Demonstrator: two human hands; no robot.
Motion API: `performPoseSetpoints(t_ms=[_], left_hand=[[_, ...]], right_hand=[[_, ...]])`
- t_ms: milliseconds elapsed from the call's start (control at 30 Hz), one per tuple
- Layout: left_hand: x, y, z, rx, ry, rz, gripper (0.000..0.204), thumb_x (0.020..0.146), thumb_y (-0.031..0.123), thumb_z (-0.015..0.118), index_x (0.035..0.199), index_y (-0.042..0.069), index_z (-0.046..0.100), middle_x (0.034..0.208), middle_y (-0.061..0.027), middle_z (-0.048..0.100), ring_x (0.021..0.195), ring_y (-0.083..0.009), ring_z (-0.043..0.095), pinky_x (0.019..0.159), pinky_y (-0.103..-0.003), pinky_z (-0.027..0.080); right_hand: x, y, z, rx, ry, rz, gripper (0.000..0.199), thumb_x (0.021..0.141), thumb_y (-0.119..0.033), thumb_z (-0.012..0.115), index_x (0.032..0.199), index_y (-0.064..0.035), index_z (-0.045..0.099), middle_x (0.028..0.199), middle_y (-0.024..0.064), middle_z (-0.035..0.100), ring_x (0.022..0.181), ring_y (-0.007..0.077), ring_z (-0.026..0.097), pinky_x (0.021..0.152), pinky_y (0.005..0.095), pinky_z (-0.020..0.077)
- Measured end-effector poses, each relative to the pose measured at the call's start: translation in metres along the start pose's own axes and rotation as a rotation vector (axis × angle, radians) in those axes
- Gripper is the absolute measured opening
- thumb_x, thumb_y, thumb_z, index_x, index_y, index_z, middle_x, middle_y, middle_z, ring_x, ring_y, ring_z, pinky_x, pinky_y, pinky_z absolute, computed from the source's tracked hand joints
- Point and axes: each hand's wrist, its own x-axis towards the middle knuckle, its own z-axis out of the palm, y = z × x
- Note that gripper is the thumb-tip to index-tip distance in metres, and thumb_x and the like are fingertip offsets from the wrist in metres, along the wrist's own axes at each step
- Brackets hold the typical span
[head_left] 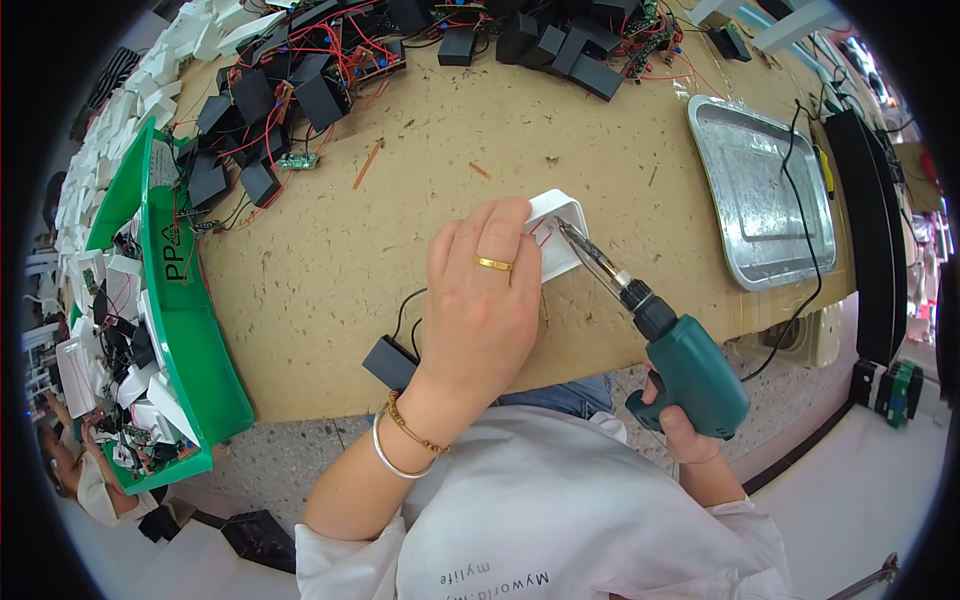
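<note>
My left hand [478, 300] grips a white plastic housing [563, 258] on the brown work table; its fingertips curl over the near-left side and hide part of it. My right hand [682, 432] is wrapped round the handle of a green soldering gun [700, 375]. The gun's metal tip reaches inside the housing, beside a thin red wire; whether it touches anything there I cannot tell. Next to my left wrist, at the table's front edge, lies a small black box [388, 362] with a black cable running up behind the hand.
A green bin [185, 330] full of white housings and wired parts stands at the left. Black boxes with red wires and circuit boards [300, 160] pile up along the far side. At the right are a metal tray [765, 195] and the gun's black cord [812, 250].
</note>
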Motion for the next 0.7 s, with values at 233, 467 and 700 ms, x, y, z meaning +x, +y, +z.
performPoseSetpoints(t_ms=[233,467,700], left_hand=[[0.001,0.003,-0.005,0.004,-0.008,-0.004,0.014,0.074,-0.001,0.059,0.086,-0.007,0.057,0.110,-0.0155,0.051,0.101,-0.0293,0.054,0.083,-0.042,0.043],[0.000,-0.001,-0.002,-0.011,0.004,-0.004,0.013,0.074,-0.001,0.058,0.085,-0.007,0.056,0.109,-0.0155,0.051,0.100,-0.0294,0.055,0.082,-0.041,0.043],[0.004,0.001,-0.006,-0.039,0.018,0.006,0.021,0.072,0.006,0.067,0.086,-0.002,0.054,0.113,-0.0162,0.050,0.102,-0.0313,0.054,0.082,-0.041,0.043]], right_hand=[[-0.011,0.009,-0.012,-0.009,-0.033,0.003,0.059,0.079,-0.029,0.070,0.118,0.0098,0.048,0.084,0.0085,0.060,0.074,0.0148,0.057,0.067,0.0281,0.0459],[-0.012,0.011,-0.008,0.036,-0.001,0.031,0.062,0.078,-0.031,0.072,0.118,0.0101,0.047,0.083,0.0081,0.060,0.075,0.0157,0.057,0.068,0.0284,0.0462],[-0.013,0.007,-0.008,0.047,0.040,0.104,0.072,0.073,-0.057,0.069,0.117,-0.0011,0.056,0.112,0.0093,0.057,0.078,0.0127,0.055,0.071,0.0281,0.0453]])
